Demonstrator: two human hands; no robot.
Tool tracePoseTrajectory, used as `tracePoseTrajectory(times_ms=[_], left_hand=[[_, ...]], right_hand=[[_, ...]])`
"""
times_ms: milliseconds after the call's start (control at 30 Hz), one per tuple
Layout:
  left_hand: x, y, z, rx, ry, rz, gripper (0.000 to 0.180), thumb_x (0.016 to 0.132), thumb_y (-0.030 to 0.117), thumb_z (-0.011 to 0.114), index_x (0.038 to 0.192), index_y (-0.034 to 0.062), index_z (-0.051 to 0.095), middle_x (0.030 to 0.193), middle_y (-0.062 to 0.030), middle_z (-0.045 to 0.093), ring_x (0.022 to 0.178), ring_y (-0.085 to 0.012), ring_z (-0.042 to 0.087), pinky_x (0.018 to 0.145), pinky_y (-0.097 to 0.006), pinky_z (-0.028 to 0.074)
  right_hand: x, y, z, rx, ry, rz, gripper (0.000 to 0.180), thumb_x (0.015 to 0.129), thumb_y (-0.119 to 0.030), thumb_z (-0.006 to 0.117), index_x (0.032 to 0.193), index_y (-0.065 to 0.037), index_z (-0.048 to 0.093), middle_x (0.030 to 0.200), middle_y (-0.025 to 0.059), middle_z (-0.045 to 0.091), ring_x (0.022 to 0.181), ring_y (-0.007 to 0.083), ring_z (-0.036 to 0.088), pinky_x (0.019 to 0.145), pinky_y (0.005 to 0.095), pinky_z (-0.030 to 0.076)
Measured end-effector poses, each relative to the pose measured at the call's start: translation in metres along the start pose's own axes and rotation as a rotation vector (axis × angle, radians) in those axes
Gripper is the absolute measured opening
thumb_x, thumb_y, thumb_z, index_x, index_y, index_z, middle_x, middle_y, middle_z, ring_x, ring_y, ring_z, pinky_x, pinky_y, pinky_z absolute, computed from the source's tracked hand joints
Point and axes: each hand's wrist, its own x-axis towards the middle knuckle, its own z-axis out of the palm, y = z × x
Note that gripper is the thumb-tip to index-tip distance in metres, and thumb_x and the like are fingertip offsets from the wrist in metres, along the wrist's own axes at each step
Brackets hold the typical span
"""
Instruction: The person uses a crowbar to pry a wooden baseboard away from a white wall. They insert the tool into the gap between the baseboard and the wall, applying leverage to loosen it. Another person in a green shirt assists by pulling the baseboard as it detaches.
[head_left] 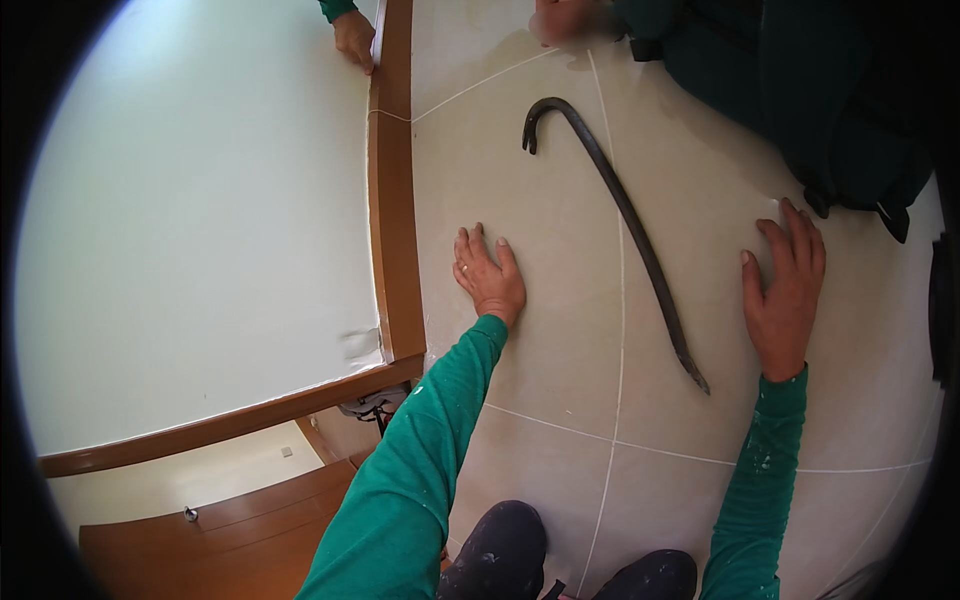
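Note:
My left hand [490, 278] is over the beige tiles beside the brown wooden baseboard, its fingers apart and nothing in it. On the other side, my right hand [785, 295] is spread over the tiles with the fingers pointing away from me, also holding nothing. Between the two lies a dark metal crowbar [640, 235], its hooked, forked end far off and its flattened tip nearer my feet. Neither hand touches it. Whether my palms press on the floor cannot be made out.
The brown wooden baseboard [398, 230] edges the white wall [200, 230]. A co-worker's hand [354, 42] touches its far part; another hand [572, 22] is blurred at the top. Dark green cloth [770, 85] fills the upper right. A brown door [240, 530] stands lower left.

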Motion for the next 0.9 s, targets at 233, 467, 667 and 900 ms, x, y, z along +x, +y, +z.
tracePoseTrajectory(times_ms=[233,467,667,900], left_hand=[[-0.0002,-0.0027,0.0002,0.000,0.023,0.024,0.056,0.104,0.036,0.048,0.152,0.0078,0.042,0.162,-0.0191,0.033,0.153,-0.0348,0.026,0.124,-0.051,0.013],[-0.0004,-0.0020,0.0010,-0.046,0.008,0.019,0.058,0.103,0.036,0.051,0.153,0.0078,0.041,0.162,-0.0188,0.033,0.155,-0.0335,0.022,0.125,-0.054,0.010],[0.0002,-0.0019,0.0005,-0.033,-0.007,0.012,0.059,0.103,0.036,0.050,0.153,0.0070,0.041,0.163,-0.0194,0.032,0.155,-0.0339,0.021,0.125,-0.054,0.010],[-0.0009,-0.0010,0.0002,-0.003,0.002,0.011,0.058,0.105,0.035,0.049,0.154,0.0060,0.040,0.163,-0.0193,0.031,0.155,-0.0338,0.021,0.125,-0.052,0.010]], right_hand=[[-0.0006,-0.0030,-0.0001,-0.004,0.001,0.000,0.034,0.091,-0.012,0.067,0.124,-0.005,0.063,0.152,0.0148,0.048,0.142,0.0397,0.040,0.118,0.0507,0.034],[0.0000,-0.0021,0.0000,-0.036,-0.004,-0.013,0.034,0.091,-0.013,0.067,0.125,-0.005,0.063,0.153,0.0144,0.048,0.142,0.0394,0.040,0.118,0.0503,0.034],[-0.0015,-0.0007,0.0017,-0.059,-0.007,-0.024,0.035,0.092,-0.013,0.067,0.125,-0.005,0.063,0.153,0.0140,0.048,0.142,0.0388,0.040,0.119,0.0497,0.033],[-0.0012,-0.0034,0.0026,-0.067,-0.022,-0.019,0.036,0.093,-0.013,0.066,0.128,-0.004,0.062,0.153,0.0142,0.048,0.143,0.0377,0.040,0.119,0.0491,0.033]])
